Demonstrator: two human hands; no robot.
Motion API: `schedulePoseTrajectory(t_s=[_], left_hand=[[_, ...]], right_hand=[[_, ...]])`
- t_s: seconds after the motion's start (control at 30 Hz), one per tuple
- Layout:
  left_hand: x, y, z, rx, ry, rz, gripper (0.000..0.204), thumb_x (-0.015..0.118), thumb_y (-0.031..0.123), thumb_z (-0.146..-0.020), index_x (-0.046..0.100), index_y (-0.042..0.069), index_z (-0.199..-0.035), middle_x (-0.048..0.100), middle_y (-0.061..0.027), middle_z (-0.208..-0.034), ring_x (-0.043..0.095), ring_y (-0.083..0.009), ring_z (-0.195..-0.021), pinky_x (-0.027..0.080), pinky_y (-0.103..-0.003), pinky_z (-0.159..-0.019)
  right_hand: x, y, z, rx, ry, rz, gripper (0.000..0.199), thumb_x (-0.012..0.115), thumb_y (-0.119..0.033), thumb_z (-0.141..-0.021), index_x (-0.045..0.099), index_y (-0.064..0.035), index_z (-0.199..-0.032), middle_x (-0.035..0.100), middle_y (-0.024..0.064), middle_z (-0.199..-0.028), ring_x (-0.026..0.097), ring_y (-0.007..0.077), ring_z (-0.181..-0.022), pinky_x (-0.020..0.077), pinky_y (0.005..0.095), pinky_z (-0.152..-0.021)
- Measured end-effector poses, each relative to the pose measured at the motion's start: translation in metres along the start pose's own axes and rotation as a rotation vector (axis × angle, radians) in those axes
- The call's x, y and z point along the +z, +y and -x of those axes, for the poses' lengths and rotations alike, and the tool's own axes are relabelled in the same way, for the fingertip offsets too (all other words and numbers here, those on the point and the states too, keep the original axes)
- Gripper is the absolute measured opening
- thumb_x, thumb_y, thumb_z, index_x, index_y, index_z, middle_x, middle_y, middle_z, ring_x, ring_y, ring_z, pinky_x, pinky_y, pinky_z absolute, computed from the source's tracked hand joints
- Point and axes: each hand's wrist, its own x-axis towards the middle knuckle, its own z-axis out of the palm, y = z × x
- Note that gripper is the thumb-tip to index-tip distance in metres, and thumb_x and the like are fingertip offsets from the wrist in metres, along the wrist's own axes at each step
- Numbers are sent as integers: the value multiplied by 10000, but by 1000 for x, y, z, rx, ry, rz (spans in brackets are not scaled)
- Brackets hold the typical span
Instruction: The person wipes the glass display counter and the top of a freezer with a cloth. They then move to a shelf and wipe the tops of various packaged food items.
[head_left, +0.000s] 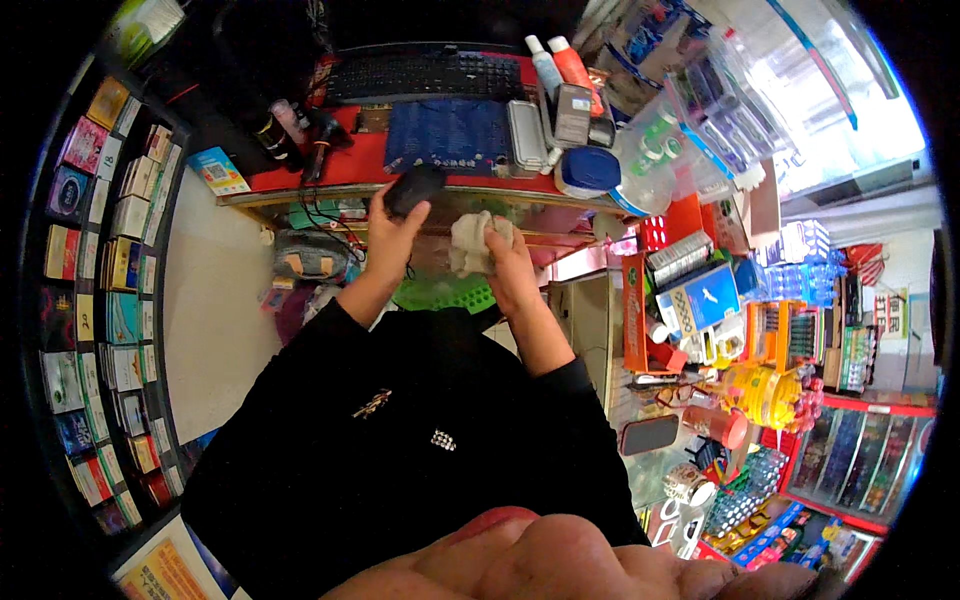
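Observation:
My left hand (pixel 393 240) is closed round a dark, rounded computer mouse (pixel 413 190), held up at the front edge of the red-topped desk (pixel 280 178). In my right hand (pixel 514 268) is a crumpled off-white cloth (pixel 470 244), pinched between thumb and fingers. Cloth and mouse are a short gap apart. Just beyond the mouse lies a dark blue printed sheet (pixel 445 135), with a black keyboard (pixel 425 76) behind it.
A grey case (pixel 527 137), a blue-lidded tub (pixel 588 172) and two bottles (pixel 545 66) crowd the desk's right side. Dark cables (pixel 325 222) hang below its edge. Shelves of small boxes (pixel 125 290) stand left; a glass counter with a phone (pixel 649 435) is right.

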Motion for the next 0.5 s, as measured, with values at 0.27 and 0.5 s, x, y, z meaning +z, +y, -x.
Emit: schedulePoseTrajectory(t_s=[0.27, 0.5], left_hand=[[-95, -9, -46, -12, 297, 89, 646, 773, 95, -849, 403, -10, -1367, 544, -135, -1268, 566, -214, -1135, 454, -331, -988], [-125, 7, -37, 0, 342, 4, 617, 739, 57, -864, 405, 9, -1380, 543, -126, -1283, 570, -194, -1126, 467, -320, -969]], right_hand=[[69, -1, -103, -350, -80, 577, 379, 682, -261, -905, 537, -24, -1163, 613, 126, -1085, 596, 241, -951, 479, 345, -838], [147, 12, -253, -825, -142, 1276, 403, 666, -323, -871, 624, -75, -1185, 530, 193, -1322, 476, 412, -1232, 415, 446, -1018]])
